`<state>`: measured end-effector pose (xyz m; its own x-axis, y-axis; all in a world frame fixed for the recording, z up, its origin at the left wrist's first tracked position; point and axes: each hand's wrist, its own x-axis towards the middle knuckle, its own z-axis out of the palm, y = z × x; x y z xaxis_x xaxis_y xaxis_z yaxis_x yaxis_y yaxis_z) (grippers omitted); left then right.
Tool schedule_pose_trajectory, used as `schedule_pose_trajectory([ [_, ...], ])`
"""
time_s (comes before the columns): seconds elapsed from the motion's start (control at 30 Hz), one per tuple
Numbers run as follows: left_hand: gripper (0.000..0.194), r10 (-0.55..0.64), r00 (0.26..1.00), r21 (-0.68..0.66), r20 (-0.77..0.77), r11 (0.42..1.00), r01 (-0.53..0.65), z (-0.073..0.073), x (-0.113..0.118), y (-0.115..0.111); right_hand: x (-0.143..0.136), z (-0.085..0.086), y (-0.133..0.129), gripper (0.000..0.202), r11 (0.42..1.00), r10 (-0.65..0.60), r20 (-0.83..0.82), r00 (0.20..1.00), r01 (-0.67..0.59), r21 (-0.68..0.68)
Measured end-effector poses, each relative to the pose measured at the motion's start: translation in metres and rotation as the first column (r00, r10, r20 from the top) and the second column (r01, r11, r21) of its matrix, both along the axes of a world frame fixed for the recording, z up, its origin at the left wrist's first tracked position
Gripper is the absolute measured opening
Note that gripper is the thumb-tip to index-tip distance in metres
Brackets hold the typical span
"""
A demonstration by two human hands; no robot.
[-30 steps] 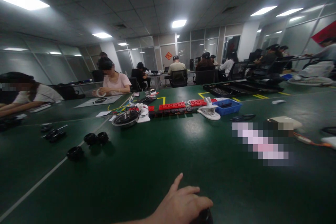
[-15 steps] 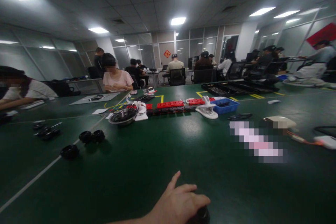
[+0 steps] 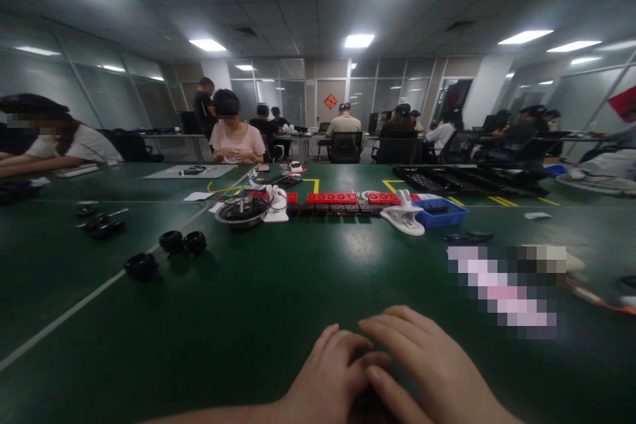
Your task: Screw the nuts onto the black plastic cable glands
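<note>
The dark object (image 3: 366,400) could've skidded or tipped on the glossy desk (image 3: 248,331) if the left hand (image 3: 325,371) & right hand (image 3: 437,361) pushed unevenly; crowded fingers might've snagged too. It sat low btwn both palms, under the fingertips, mostly hidden. Each grip was part-curled, approx. half open; couldn't tell if either had firm hold of it.

Bare left hand (image 3: 332,374), bare right hand (image 3: 432,364)
</note>
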<state>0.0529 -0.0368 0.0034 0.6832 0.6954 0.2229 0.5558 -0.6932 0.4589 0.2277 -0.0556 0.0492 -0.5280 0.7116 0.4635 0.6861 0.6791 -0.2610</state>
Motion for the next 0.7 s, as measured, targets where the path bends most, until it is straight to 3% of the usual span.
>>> schedule_pose_trajectory([
  [0.07,0.045,-0.019,1.0,-0.06,0.0,0.998,0.019,0.003,0.0,0.001,-0.008,0.011,0.005,0.031,0.999,0.017,0.028,0.999,-0.018,0.035],
  [0.17,0.044,0.0,1.0,-0.123,0.028,0.992,0.003,0.007,-0.001,0.001,-0.012,0.001,0.003,0.044,0.998,0.04,0.082,0.996,-0.044,0.039],
  [0.33,0.066,0.108,0.993,-0.151,0.048,0.984,-0.099,0.01,-0.004,0.0,-0.014,-0.01,0.0,0.051,0.989,-0.089,0.074,0.993,0.079,0.128],
  [0.4,0.07,0.12,0.992,-0.135,0.047,0.984,-0.113,0.011,-0.006,0.0,-0.017,-0.006,-0.002,0.042,0.99,-0.134,0.109,0.985,0.128,0.055],
  [0.5,0.05,0.126,0.991,-0.136,0.051,0.984,-0.118,0.01,-0.009,0.0,-0.022,-0.004,-0.005,0.018,0.984,-0.165,0.165,0.972,0.174,-0.044],
  [0.6,0.033,0.116,0.992,-0.137,0.044,0.985,-0.109,0.008,-0.01,0.001,-0.025,-0.008,-0.007,0.008,0.983,-0.166,0.176,0.97,0.176,-0.044],
  [0.7,0.033,0.128,0.991,-0.139,0.039,0.983,-0.121,0.006,-0.01,0.002,-0.025,-0.013,-0.006,0.005,0.985,-0.17,0.155,0.973,0.175,-0.013],
])
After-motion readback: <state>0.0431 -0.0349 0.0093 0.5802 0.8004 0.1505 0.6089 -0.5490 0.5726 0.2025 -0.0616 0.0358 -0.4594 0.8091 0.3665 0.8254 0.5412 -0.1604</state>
